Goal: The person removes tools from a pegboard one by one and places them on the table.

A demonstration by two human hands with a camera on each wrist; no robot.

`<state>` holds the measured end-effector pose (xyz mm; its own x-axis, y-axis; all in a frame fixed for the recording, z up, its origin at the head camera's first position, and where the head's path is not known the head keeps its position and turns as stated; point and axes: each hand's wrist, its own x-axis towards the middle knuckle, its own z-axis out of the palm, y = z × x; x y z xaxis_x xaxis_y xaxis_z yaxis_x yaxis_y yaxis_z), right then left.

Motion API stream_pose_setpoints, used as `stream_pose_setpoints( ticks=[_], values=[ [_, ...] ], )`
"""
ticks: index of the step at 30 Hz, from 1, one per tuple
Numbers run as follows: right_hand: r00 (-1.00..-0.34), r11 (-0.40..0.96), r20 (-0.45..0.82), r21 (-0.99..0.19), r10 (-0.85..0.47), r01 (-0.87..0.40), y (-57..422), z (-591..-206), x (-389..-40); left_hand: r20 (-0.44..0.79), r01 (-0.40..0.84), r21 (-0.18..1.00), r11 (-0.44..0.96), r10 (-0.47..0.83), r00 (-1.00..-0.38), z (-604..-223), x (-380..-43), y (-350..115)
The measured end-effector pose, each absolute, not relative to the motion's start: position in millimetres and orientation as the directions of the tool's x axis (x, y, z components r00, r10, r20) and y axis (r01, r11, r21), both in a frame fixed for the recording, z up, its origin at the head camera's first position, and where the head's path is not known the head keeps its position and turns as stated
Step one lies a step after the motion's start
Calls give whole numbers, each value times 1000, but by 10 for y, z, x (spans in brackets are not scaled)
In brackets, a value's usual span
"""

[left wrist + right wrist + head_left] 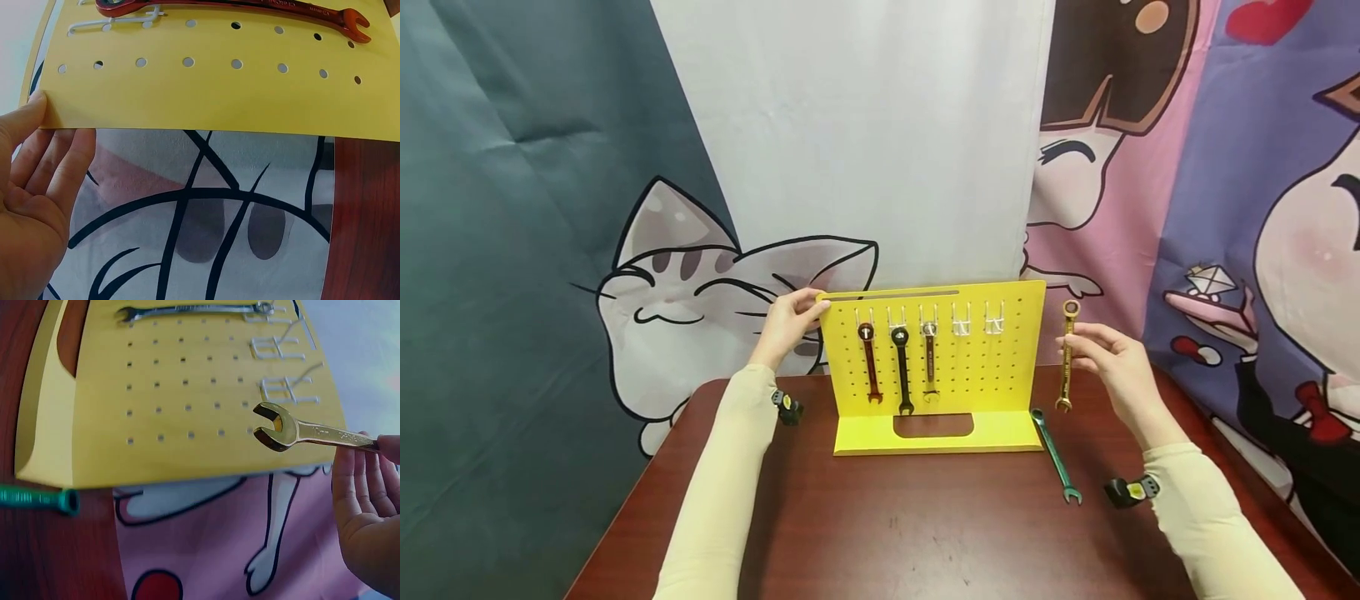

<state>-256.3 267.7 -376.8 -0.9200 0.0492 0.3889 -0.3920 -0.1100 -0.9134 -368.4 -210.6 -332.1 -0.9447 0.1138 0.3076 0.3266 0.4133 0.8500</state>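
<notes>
A yellow pegboard [940,367] stands upright on the table. My left hand [790,323] pinches its upper left corner, thumb on the front face and fingers behind in the left wrist view. Off the board's right side, my right hand [1108,367] holds a gold combination wrench [1067,358] upright between thumb and fingers, ring end up and open end down. On the board's hooks hang a red wrench [871,367], a black wrench [902,371] and a silver wrench [930,358]. Two white hooks [977,321] to their right hold nothing.
A green wrench [1057,458] lies on the reddish-brown table [895,525], just right of the board's base. Behind the table hangs a cloth backdrop [865,150] with cartoon figures. Each wrist carries a small black camera [787,408].
</notes>
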Motion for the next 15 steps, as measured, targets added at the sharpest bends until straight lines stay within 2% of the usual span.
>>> stream_pose_setpoints(
  ticks=[9,15],
  values=[
    [-951,-130,302,-943,58,-307,2920,-3853,-2546,311,329,846,420,114,-944,-3325,-3692,-2116],
    [-975,-60,220,-973,34,-221,2989,-4032,-2557,309,330,846,419,118,-944,-3319,-3692,-2122]
  ],
)
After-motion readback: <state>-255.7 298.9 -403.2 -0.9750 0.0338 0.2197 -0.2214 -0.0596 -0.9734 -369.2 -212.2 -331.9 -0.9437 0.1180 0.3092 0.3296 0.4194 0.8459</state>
